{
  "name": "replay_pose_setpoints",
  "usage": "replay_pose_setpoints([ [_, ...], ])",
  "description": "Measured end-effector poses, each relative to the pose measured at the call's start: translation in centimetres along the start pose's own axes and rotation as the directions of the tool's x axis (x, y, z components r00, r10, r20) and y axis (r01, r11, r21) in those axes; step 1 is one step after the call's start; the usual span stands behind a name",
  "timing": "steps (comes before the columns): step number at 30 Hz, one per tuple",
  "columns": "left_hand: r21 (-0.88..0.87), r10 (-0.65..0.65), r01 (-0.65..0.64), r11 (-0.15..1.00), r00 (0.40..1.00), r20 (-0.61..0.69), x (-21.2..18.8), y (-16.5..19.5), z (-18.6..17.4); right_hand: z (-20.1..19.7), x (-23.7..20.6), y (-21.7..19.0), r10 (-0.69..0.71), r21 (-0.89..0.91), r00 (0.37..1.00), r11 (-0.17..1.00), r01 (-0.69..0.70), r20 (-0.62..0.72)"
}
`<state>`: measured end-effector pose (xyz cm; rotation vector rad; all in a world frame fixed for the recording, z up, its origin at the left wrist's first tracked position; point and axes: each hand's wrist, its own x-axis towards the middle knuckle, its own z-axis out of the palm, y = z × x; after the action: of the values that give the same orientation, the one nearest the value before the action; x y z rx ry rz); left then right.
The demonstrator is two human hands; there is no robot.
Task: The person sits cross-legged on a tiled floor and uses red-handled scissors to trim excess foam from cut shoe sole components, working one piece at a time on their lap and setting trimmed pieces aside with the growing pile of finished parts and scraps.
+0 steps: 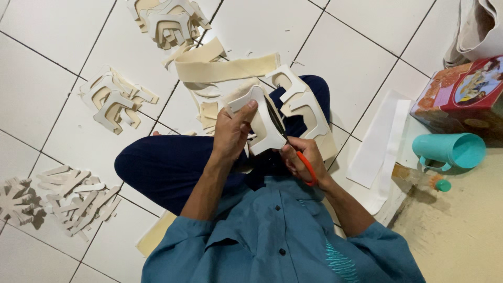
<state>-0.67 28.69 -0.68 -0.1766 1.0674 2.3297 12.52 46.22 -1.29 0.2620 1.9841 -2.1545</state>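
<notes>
My left hand [233, 132] grips a flat cream-white cut-out piece [266, 137] and holds it up over my lap. My right hand [303, 159] is closed on a pair of scissors with orange handles [309, 169]; the dark blades [275, 118] run up across the piece. More cut-out pieces of the same kind [299, 105] rest on my knee just behind it. I sit cross-legged in dark blue trousers and a teal shirt on a white tiled floor.
Piles of cut-out shapes lie at the far centre [168, 22], at the left [115, 98] and near left [73, 198]. A folded cream strip [225, 68] lies ahead. At right are a teal mug on its side [451, 151], a red box [461, 94] and white sheets [378, 141].
</notes>
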Motion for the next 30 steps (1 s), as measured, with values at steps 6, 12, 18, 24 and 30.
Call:
replay_pose_setpoints([
  [6,0.025,-0.040,0.042,0.999,0.995,-0.087,-0.7,-1.8,0.7,-0.1,0.9,0.2,-0.076,-0.069,0.996,0.995,0.073,-0.041],
  [12,0.088,-0.007,0.006,0.996,1.000,0.007,-1.2,-1.4,0.1,0.0,0.2,0.4,0.002,0.101,0.999,0.995,0.003,-0.049],
  [18,0.534,-0.011,-0.033,0.845,0.997,0.079,-1.4,3.1,-0.2,-1.8,-0.2,-0.8,-0.020,0.040,0.987,0.999,0.014,0.160],
  [24,0.732,-0.070,-0.011,0.682,0.994,0.080,-1.7,4.7,0.9,-2.0,-0.4,-1.2,0.030,-0.008,0.992,1.000,-0.029,0.119],
  [30,0.708,-0.079,-0.040,0.705,0.988,0.135,-1.4,4.4,0.2,-2.6,-0.7,-0.1,0.089,-0.039,0.993,0.995,-0.086,0.073],
])
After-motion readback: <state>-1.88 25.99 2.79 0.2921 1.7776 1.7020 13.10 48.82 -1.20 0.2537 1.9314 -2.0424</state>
